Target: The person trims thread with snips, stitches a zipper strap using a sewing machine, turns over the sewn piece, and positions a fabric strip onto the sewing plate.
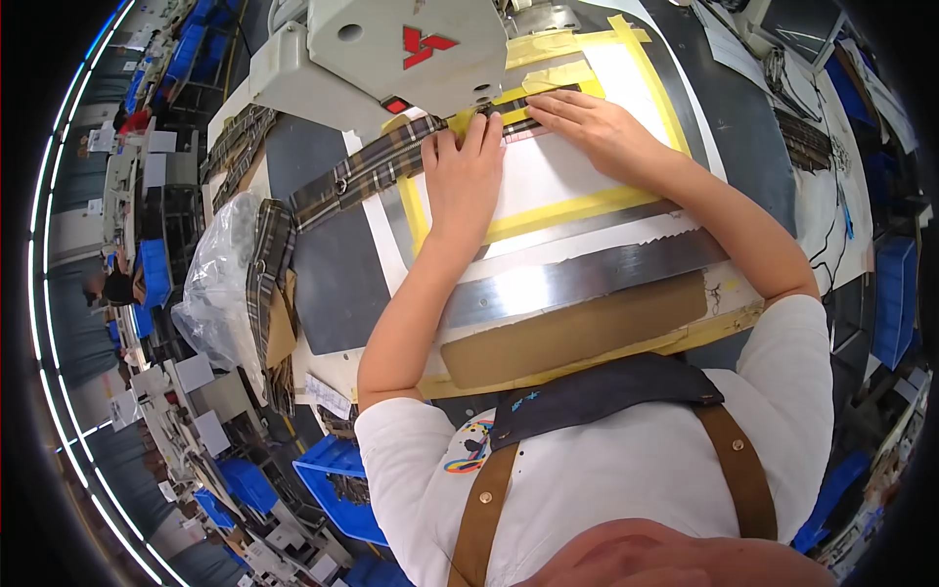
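We position the fingers of our left hand at the brown, black and cream plaid fabric strap, and our right hand, fingers extended, at its right-hand portion. We cannot tell whether either hand grasps it. The strap lies across the white, yellow-taped rectangular sheet, near the light-grey, angular machine head.

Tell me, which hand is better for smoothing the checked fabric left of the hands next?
Probably the left hand: it's closer to that checked fabric. The right hand is farther over, and would have to get past the left hand first.
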Action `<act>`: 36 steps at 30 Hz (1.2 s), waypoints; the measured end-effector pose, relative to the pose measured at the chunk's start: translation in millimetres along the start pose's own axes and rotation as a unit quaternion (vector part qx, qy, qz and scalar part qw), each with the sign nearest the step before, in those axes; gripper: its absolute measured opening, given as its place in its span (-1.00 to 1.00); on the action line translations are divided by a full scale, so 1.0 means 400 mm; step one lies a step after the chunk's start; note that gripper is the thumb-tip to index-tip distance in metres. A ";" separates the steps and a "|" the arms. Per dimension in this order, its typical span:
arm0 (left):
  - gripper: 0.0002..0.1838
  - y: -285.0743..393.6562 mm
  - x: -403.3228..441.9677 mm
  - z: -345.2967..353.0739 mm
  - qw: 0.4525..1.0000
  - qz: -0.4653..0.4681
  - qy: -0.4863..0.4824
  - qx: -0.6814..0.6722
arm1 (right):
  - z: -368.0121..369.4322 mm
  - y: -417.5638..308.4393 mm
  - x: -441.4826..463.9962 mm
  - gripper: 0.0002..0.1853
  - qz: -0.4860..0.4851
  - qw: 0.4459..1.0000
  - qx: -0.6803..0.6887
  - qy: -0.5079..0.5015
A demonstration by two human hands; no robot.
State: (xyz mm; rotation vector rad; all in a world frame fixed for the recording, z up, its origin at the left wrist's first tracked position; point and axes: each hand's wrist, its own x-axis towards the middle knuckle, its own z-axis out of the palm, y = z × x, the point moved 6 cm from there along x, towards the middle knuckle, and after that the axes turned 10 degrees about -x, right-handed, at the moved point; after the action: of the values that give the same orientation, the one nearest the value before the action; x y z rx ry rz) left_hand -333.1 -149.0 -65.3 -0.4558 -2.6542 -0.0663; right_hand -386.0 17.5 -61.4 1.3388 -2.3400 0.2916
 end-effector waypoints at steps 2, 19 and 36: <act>-0.51 -0.001 0.000 0.001 1.000 -0.001 -0.002 -0.002 | -0.003 0.000 0.000 -0.41 0.008 1.000 0.022 -0.017; -0.61 0.017 0.000 -0.003 1.000 -0.009 0.027 -0.004 | -0.003 -0.009 0.011 -0.43 0.020 0.999 0.017 -0.023; -0.59 0.016 -0.002 0.009 0.999 -0.025 0.039 0.015 | -0.012 -0.014 0.014 -0.47 0.017 1.000 0.019 -0.005</act>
State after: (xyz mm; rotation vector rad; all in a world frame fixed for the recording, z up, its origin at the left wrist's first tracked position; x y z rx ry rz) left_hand -331.8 -142.6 -69.1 -0.3696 -2.5868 -0.0592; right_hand -382.2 12.3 -54.7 1.3215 -2.3795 0.3423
